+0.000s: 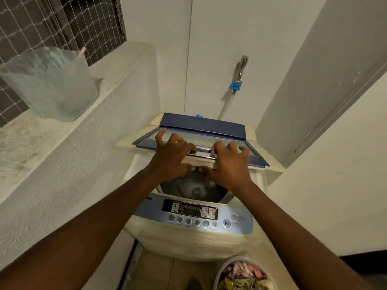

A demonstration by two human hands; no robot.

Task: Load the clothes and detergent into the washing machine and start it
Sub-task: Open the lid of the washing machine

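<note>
Both hands were on the lid's [201, 124] front edge: left hand [170, 158] and right hand [227, 164] curled around it, lid folded partway up over the washing machine [188, 241]. The drum [194, 189] gaped below. Clothes [243, 275] sat in the tub [218, 273] bottom right, walls close either side.

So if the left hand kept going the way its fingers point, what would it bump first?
Probably the blue folding lid of the cream top-loading washing machine: the left hand already rests on its front edge.
</note>
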